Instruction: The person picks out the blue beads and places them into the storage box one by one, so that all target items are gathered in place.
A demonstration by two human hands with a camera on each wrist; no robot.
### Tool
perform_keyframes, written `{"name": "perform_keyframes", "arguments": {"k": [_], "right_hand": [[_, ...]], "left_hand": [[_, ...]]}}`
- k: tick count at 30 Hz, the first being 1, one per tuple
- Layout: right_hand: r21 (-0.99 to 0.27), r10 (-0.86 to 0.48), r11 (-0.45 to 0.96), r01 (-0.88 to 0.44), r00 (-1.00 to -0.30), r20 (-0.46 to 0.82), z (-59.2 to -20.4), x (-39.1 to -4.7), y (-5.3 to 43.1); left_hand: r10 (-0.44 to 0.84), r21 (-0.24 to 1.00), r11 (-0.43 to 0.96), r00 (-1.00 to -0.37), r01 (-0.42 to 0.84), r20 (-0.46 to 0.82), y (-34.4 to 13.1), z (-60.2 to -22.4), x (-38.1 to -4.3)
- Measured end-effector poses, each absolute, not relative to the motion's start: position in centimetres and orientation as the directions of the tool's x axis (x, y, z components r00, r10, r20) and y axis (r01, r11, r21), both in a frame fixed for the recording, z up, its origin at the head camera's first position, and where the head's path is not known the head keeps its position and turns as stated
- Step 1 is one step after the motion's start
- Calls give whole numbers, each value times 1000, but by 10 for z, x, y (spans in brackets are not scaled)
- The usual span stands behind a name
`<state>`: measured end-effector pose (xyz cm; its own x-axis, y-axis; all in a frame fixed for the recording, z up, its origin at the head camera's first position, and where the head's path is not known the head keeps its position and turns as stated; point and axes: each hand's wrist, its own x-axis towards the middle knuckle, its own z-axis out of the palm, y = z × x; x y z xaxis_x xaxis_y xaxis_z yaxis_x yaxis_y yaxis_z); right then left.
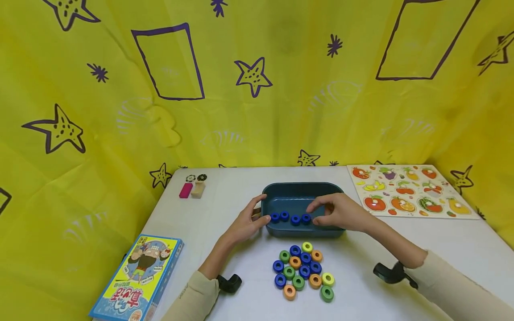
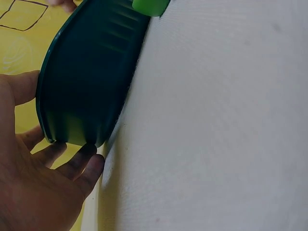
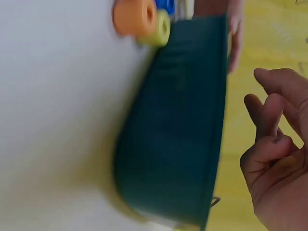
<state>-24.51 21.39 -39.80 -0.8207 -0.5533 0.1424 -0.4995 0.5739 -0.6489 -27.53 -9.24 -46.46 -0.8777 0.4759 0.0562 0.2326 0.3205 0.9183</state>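
Note:
My left hand [image 1: 247,223] grips the left end of a dark teal plastic bin [image 1: 305,233]. In the left wrist view, fingers [image 2: 86,166] press against the bin's end wall. Inside the bin, several blue beads [image 1: 295,220] with holes stand in a loose row along the near side. My right hand [image 1: 341,211] hovers over the bin's right part, thumb and index finger apart beside the rightmost blue bead [image 1: 306,218]. In the right wrist view, the loosely bent fingers of the right hand [image 3: 279,139] hold nothing visible.
Several blue, green, orange and yellow beads [image 1: 305,258] lie clustered in front of the bin. A fruit puzzle board [image 1: 409,191] lies at back right, a boxed game [image 1: 138,276] at front left. Pink [image 1: 186,190] and wooden blocks [image 1: 198,190] stand at back left.

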Motion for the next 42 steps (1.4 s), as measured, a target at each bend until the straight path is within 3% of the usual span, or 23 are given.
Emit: {"name": "perform_keyframes", "arguments": {"k": [7,13,26,42], "right_hand": [[-698,-592,526,-486,-799,110,-406,-190,217],[-764,-594,517,-385,-805,4,-430,-170,215],[-787,-564,517,-337,-825,-18,-447,-166,209],[-704,-687,526,-476,-726,-23,-443,-184,209]], "left_hand": [[490,923,310,-870,229,51,-93,-464,-275],[504,925,303,-862,228,47,-93,-444,-265],[507,920,316,-861,232,42,-92,-430,-255],[506,919,318,-861,231,42,-92,-430,-256]]}}
